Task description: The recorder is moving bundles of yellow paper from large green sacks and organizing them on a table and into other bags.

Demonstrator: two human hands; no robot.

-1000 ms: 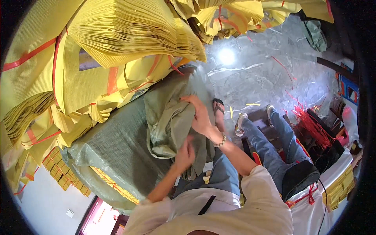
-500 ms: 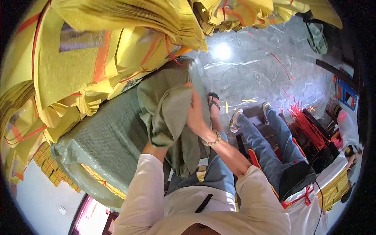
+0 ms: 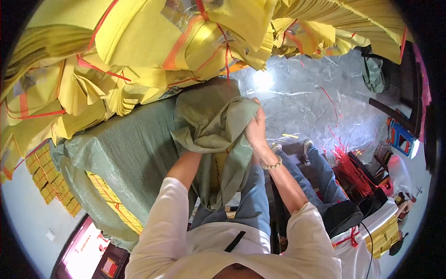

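A loose grey-green woven sack [image 3: 209, 139] is bunched in front of me, above my lap. My right hand [image 3: 255, 130] grips its upper right edge, fingers closed round the fabric. My left forearm [image 3: 187, 165] runs up to the sack, and the cloth covers the left hand, so its fingers do not show. Something yellowish [image 3: 217, 169] shows between the hanging folds. Touching the sack's left side is a large bale [image 3: 130, 135] wrapped in green woven sheeting; yellow bundles [image 3: 114, 197] show through a gap in it.
Yellow paper stacks [image 3: 139, 37] tied with red strips overhang the far side. Another person's jeans-clad legs [image 3: 320, 172] are at the right, by a heap of red strips [image 3: 350, 172]. Grey floor [image 3: 302, 111] lies beyond. A blue rack-like object [image 3: 400, 139] stands far right.
My right hand has moved right, carrying the sack's edge, and the sack is spread wider. The head view has shifted, with the yellow stacks now lower and further right.
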